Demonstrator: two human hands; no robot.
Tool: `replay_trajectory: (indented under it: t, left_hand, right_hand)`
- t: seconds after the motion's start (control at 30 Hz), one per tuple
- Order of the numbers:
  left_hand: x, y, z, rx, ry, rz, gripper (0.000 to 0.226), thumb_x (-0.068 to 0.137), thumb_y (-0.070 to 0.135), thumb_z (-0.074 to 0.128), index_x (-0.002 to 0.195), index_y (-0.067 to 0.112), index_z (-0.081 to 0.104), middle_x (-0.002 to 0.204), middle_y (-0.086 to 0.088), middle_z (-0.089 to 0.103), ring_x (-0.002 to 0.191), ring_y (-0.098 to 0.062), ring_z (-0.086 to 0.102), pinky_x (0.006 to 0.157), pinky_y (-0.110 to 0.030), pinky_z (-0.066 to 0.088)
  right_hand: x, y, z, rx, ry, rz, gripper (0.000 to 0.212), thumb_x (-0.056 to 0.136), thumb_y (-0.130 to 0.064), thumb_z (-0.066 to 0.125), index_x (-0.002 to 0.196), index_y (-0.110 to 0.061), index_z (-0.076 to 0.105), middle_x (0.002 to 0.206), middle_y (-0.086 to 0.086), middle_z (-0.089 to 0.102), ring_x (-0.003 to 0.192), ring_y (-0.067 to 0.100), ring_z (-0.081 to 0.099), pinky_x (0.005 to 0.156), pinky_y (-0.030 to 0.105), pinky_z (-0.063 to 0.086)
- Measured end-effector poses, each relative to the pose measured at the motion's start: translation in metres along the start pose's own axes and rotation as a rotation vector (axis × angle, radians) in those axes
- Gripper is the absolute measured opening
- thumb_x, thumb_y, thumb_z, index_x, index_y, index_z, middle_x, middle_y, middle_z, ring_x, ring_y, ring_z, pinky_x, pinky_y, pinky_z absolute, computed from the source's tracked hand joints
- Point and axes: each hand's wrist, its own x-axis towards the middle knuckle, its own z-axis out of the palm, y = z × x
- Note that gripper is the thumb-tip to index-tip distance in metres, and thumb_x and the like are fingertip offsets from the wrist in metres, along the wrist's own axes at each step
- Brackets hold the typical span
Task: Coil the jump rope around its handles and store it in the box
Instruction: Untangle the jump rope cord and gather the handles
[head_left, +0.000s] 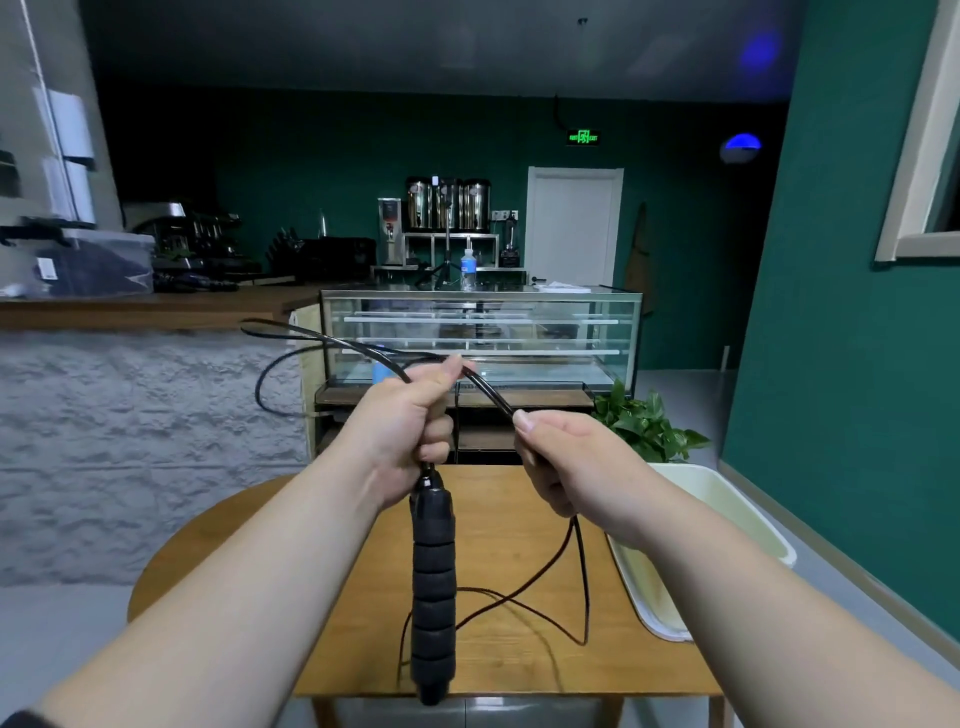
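A black jump rope hangs in the air above a wooden table (498, 665). My left hand (410, 421) grips the top of the ribbed black handles (434, 587), which point straight down, and also pinches the cord. The black cord (322, 338) loops out to the left from that hand. My right hand (566, 462) is shut on the cord just right of the left hand; from it the cord (540, 577) drops in slack loops onto the table. A pale cream box (727, 499) stands open at the table's right edge.
A green plant (644, 423) sits behind the box. Beyond the table stand a glass display case (478, 332) and a stone-faced counter (145, 415). A green wall (841, 364) runs close along the right.
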Motion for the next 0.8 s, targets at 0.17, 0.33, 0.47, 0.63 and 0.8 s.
replay_trajectory:
  t: [0.17, 0.33, 0.47, 0.63, 0.8]
  left_hand:
    - [-0.016, -0.001, 0.02, 0.055, -0.09, 0.045, 0.02, 0.092, 0.032, 0.062, 0.088, 0.014, 0.069, 0.049, 0.008, 0.022, 0.043, -0.008, 0.016, 0.045, -0.024, 0.01]
    - [-0.014, 0.017, 0.02, -0.055, -0.054, 0.076, 0.021, 0.097, 0.028, 0.056, 0.082, 0.016, 0.063, 0.045, 0.01, 0.022, 0.037, -0.005, 0.017, 0.037, -0.018, 0.012]
    - [-0.01, 0.036, 0.015, -0.071, -0.04, 0.089, 0.021, 0.098, 0.03, 0.053, 0.083, 0.017, 0.061, 0.043, 0.012, 0.021, 0.034, -0.003, 0.017, 0.034, -0.016, 0.013]
    - [-0.011, 0.047, 0.017, -0.137, -0.052, 0.075, 0.025, 0.098, 0.034, 0.053, 0.08, 0.019, 0.061, 0.041, 0.012, 0.023, 0.033, -0.003, 0.017, 0.031, -0.017, 0.014]
    - [-0.015, 0.058, 0.022, -0.132, -0.048, 0.051, 0.025, 0.096, 0.037, 0.055, 0.078, 0.021, 0.062, 0.043, 0.01, 0.018, 0.035, -0.005, 0.015, 0.031, -0.017, 0.013]
  right_hand:
    - [0.001, -0.017, 0.003, 0.015, 0.004, -0.047, 0.038, 0.102, -0.038, 0.042, 0.072, -0.015, 0.048, 0.056, 0.002, 0.032, 0.047, 0.015, 0.024, 0.046, 0.03, 0.016]
    - [-0.004, -0.022, -0.003, 0.092, -0.073, -0.012, 0.036, 0.102, -0.037, 0.042, 0.077, -0.013, 0.053, 0.057, 0.002, 0.029, 0.051, 0.017, 0.022, 0.053, 0.035, 0.014]
    - [-0.01, -0.03, -0.01, 0.116, -0.069, 0.016, 0.039, 0.103, -0.035, 0.041, 0.067, -0.019, 0.046, 0.056, -0.002, 0.028, 0.051, 0.016, 0.019, 0.047, 0.026, 0.016]
    - [-0.011, -0.051, -0.013, 0.204, -0.146, -0.038, 0.035, 0.104, -0.031, 0.039, 0.075, -0.017, 0.052, 0.054, -0.002, 0.028, 0.048, 0.014, 0.017, 0.044, 0.024, 0.016]
    - [-0.011, -0.064, -0.019, 0.252, -0.165, -0.077, 0.03, 0.103, -0.03, 0.039, 0.083, -0.015, 0.055, 0.056, -0.001, 0.028, 0.047, 0.013, 0.018, 0.043, 0.023, 0.015]
